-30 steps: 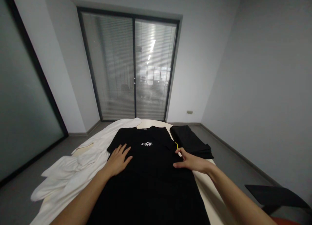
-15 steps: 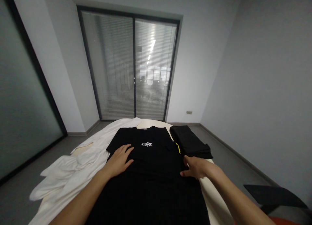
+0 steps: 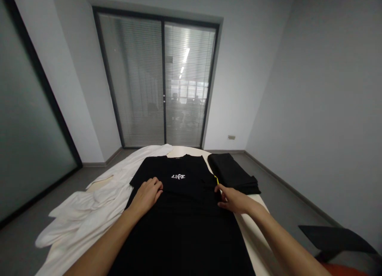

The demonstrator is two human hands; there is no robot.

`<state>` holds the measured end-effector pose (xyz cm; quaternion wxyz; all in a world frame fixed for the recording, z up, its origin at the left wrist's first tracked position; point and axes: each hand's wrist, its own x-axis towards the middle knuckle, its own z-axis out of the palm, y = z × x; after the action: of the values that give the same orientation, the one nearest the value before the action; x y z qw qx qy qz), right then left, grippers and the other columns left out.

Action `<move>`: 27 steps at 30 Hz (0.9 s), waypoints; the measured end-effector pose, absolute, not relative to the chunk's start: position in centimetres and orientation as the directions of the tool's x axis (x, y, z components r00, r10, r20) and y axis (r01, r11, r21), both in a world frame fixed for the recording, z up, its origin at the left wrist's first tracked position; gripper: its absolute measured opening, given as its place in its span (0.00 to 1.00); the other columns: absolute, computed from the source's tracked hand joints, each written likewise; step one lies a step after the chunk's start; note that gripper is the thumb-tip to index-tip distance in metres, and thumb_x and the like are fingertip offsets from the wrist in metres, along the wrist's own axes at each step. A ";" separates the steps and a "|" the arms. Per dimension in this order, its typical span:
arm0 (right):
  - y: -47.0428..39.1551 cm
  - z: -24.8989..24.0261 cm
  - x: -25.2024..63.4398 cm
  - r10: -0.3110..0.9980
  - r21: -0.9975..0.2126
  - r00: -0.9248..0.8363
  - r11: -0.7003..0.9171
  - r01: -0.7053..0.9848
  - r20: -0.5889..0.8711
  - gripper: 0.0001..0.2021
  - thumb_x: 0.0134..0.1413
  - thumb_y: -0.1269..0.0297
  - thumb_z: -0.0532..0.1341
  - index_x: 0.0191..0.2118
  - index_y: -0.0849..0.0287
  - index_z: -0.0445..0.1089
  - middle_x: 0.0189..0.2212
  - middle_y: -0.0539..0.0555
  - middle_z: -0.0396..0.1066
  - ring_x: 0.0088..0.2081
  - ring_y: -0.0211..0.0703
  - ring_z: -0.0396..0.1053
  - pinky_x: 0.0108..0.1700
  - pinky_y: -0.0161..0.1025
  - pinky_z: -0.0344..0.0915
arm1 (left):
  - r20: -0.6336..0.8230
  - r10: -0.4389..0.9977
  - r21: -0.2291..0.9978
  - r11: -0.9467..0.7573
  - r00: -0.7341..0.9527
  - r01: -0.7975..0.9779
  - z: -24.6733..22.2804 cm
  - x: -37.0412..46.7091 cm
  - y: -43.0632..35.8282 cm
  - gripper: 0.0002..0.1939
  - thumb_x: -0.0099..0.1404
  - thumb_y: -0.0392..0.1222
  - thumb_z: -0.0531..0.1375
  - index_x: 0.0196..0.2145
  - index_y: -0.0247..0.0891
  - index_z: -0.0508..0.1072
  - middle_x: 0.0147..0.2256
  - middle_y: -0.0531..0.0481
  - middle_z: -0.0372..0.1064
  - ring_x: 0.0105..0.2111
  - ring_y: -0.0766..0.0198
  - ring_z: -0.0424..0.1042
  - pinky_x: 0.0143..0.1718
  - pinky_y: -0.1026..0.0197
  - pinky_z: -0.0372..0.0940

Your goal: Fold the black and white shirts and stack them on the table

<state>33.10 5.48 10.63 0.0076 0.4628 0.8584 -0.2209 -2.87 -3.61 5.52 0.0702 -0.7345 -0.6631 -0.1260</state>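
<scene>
A black T-shirt (image 3: 185,232) with a small white print below its neckline lies spread over the table, its collar toward the far end. On its left part rests my left hand (image 3: 148,194), fingers drawn together and gripping the cloth. My right hand (image 3: 231,198) is at the shirt's right side, thumb and fingers pinching the black fabric near a yellow strip (image 3: 217,180). Just beyond that hand is a folded dark garment (image 3: 234,174). White cloth (image 3: 86,212) lies rumpled to the left of the shirt.
The pale table (image 3: 252,236) shows along the shirt's right edge. A black chair part (image 3: 337,239) stands at the lower right, with something orange under it. Glass doors with blinds (image 3: 191,108) are in the wall beyond the table.
My left hand's fingers have closed from a spread pose. My right hand has moved left and its fingers have come together; the shirt's right edge has shifted inward.
</scene>
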 end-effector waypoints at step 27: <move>5.1 12.1 35.4 0.627 -0.591 -0.725 0.480 0.649 -0.286 0.12 0.52 0.58 0.65 0.37 0.63 0.75 0.30 0.52 0.73 0.29 0.35 0.65 0.30 0.30 0.60 | 0.174 0.951 0.302 -0.299 0.256 0.905 5.7 -2.0 -5.0 0.20 0.64 0.54 0.59 0.50 0.44 0.69 0.52 0.45 0.64 0.52 0.52 0.64 0.55 0.50 0.59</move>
<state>35.43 5.07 12.09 0.0153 0.3708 0.8601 -0.3500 -2.04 -4.98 5.69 -0.0703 -0.7894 -0.5877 -0.1628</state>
